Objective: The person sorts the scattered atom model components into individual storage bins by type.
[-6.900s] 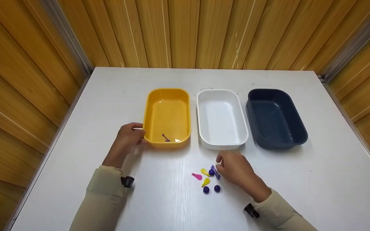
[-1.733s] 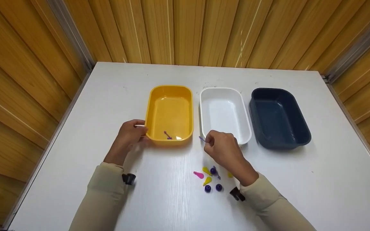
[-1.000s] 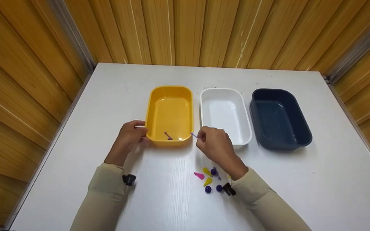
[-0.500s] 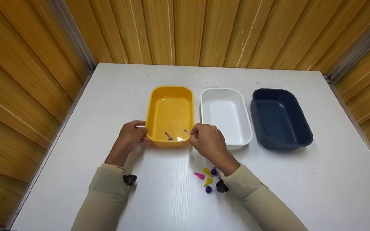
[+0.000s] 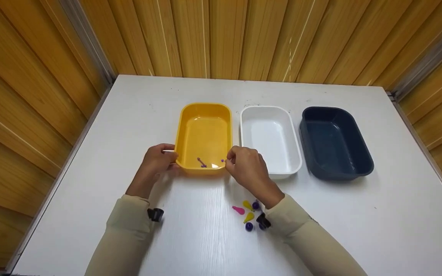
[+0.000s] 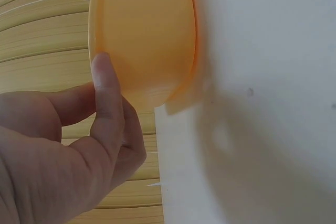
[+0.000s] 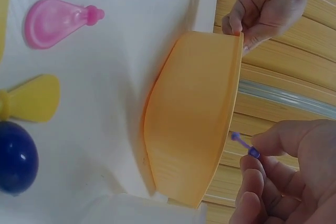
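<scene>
My left hand [image 5: 159, 159] pinches the left rim of a yellow plastic tub [image 5: 205, 132] near its front corner; the left wrist view has the thumb [image 6: 105, 77] against the tub wall. Over the tub's front right corner, my right hand [image 5: 248, 165] pinches a small purple stick with knobbed ends [image 7: 244, 144]. Its tip shows just inside the rim from above. Another purple stick [image 5: 201, 162] lies on the tub floor at the front.
A white tub [image 5: 269, 134] and a dark blue tub [image 5: 336, 143] stand to the right. In front lie a pink teardrop piece [image 5: 238, 209], yellow teardrop pieces [image 5: 248, 217] and several dark purple beads [image 5: 249, 226]. My right sleeve [image 5: 297, 224] overlaps part of this group.
My right hand has gone from the loose pieces up past the white tub, then left to the yellow tub, carrying the purple stick. Lately its tip has dipped. My left hand stays put.
</scene>
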A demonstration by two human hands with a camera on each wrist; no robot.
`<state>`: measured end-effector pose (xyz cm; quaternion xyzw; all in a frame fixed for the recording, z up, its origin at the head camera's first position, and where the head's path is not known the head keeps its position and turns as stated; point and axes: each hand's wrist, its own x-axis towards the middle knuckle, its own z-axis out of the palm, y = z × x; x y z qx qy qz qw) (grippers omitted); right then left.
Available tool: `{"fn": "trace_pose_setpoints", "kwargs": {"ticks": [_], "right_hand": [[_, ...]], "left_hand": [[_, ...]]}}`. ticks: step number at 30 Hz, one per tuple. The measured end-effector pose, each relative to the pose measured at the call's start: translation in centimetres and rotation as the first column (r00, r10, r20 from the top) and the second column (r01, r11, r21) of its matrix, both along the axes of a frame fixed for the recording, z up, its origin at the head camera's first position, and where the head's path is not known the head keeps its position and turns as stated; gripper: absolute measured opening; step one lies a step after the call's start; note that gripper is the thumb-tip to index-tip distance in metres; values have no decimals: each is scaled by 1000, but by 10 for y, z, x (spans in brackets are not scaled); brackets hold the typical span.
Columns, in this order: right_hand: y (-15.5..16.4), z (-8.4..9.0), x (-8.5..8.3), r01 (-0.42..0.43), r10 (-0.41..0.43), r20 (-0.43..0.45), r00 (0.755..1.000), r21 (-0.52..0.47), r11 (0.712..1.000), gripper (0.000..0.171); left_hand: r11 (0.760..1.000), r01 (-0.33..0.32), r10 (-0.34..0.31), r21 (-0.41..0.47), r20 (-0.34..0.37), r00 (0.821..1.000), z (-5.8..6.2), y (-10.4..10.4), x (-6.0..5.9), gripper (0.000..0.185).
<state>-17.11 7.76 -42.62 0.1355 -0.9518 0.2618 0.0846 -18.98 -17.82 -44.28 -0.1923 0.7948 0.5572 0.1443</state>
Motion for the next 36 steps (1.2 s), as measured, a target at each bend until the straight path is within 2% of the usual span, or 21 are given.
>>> {"fn": "trace_pose_setpoints", "kwargs": {"ticks": [6,13,19,25,31,36], "right_hand": [[2,-1,2,-16,16,0,1000,-1,1000,5],[12,-1,14,-21,21,17,1000,-2,1000,5],[23,-6,22,-18,18,23,1000,12,1000,5],[30,-8,26,6,-8,67,998,33,999,4],[37,-13,32,-8,6,57,998,37,999,6],[44,-14,38,13,-22,144,989,62,998,5]], "left_hand": [[1000,0,0,-4,8,1000,1,0,0,41],[999,-15,14,40,11,1000,2,1,-1,42],[1000,-14,13,8,22,1000,2,2,-1,42],[1000,-14,14,-7,26,1000,2,2,0,42],[999,-29,30,-15,44,999,1,3,-1,41],[1000,-24,24,-11,38,999,1,2,-1,41]]}}
